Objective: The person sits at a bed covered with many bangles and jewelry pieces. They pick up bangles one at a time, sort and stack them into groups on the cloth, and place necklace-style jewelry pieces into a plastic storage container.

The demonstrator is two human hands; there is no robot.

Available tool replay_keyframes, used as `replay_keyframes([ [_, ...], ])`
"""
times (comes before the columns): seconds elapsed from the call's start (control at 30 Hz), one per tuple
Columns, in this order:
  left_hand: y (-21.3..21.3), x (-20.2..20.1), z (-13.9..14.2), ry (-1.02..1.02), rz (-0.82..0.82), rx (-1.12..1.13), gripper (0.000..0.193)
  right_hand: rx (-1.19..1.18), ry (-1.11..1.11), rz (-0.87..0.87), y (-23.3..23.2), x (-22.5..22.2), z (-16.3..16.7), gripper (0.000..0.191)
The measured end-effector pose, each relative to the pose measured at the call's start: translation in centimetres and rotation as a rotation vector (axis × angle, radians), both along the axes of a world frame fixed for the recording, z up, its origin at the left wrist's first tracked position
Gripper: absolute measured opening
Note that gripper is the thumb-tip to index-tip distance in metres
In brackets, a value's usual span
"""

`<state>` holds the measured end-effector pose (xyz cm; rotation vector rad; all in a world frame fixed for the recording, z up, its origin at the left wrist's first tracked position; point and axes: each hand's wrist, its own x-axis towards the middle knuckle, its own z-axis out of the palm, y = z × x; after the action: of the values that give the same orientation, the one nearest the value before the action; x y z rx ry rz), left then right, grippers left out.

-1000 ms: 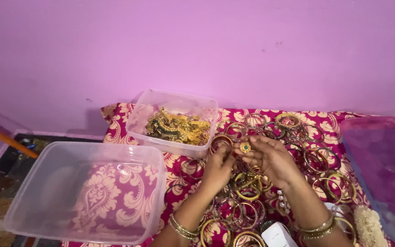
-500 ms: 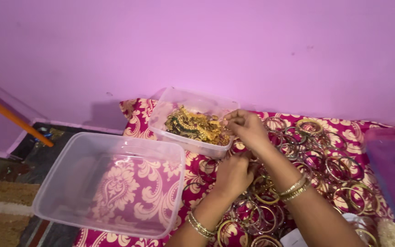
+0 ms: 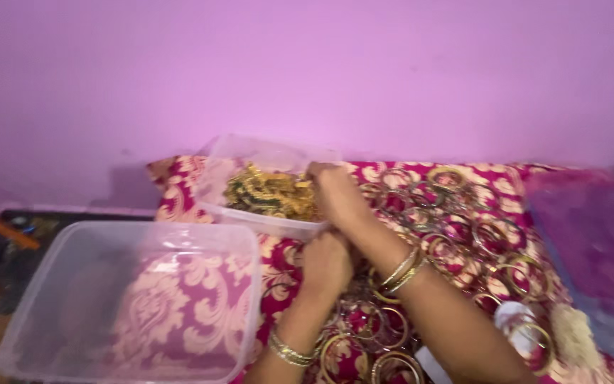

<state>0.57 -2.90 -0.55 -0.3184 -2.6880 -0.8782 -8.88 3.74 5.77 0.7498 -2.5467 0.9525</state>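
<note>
My right hand (image 3: 334, 190) reaches across to the right rim of a small clear container (image 3: 251, 162) filled with gold and green jewellery (image 3: 270, 193). Its fingers are curled over the contents, and blur hides whether they hold anything. My left hand (image 3: 327, 262) rests knuckles up just in front of that container, on a heap of gold bangles (image 3: 456, 242) spread over a red and gold patterned cloth (image 3: 179, 186). Its fingertips are hidden underneath. Both wrists wear gold bangles.
A large empty clear plastic tub (image 3: 129, 302) sits at the near left on the cloth. A purple plastic bag (image 3: 591, 235) lies at the right. Small white objects (image 3: 509, 316) and a cream tuft (image 3: 570, 333) lie near my right forearm. A pink wall (image 3: 307, 71) rises behind.
My right hand has gone from the bangle heap up to the small jewellery container. My left hand stayed low on the bangles. The camera shifted closer and to the left.
</note>
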Motion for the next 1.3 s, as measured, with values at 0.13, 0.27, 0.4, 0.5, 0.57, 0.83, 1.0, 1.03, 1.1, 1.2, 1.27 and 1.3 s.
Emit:
replay_keyframes([
  [0.13,-0.1,0.3,0.9,-0.084,0.008,0.007,0.024,-0.075,-0.027,0.014,1.2,3.4,2.0,0.012],
  [0.27,0.1,0.8,2.3,-0.014,-0.028,0.036,0.030,-0.097,-0.180,-0.050,3.5,6.7,4.2,0.016],
  [0.4,0.4,1.2,3.2,0.000,-0.023,-0.015,0.030,-0.070,-0.242,-0.068,8.0,8.8,4.8,0.020],
  [0.5,0.4,1.3,3.6,-0.002,0.014,-0.076,0.027,-0.078,-0.255,-0.064,12.1,9.4,4.4,0.023],
  [0.57,0.2,1.3,3.9,0.019,0.013,-0.047,0.026,-0.061,-0.459,-0.153,15.1,10.0,4.1,0.029],
  [0.83,0.1,1.2,3.7,0.004,0.040,-0.040,0.024,0.253,-0.656,-0.121,20.5,11.1,1.3,0.020],
  [1.0,0.0,1.1,3.4,0.028,-0.008,-0.015,0.020,0.396,-0.630,-0.226,20.1,12.1,0.0,0.014],
  [1.03,0.1,1.2,3.4,0.022,-0.004,-0.010,0.019,0.444,-0.633,-0.285,19.9,12.5,-0.1,0.011],
  [1.1,0.2,1.4,3.5,0.015,-0.002,-0.001,0.018,0.500,-0.632,-0.351,19.9,12.8,0.1,0.010],
  [1.2,0.5,1.6,3.7,0.025,-0.040,0.000,0.019,0.523,-0.647,-0.358,20.1,13.5,0.6,0.019],
  [1.27,0.6,1.6,3.8,0.047,-0.049,0.003,0.019,0.537,-0.682,-0.351,20.4,13.7,0.9,0.027],
  [1.3,0.6,1.6,3.8,0.058,-0.055,0.005,0.019,0.548,-0.659,-0.365,20.2,13.9,0.8,0.031],
])
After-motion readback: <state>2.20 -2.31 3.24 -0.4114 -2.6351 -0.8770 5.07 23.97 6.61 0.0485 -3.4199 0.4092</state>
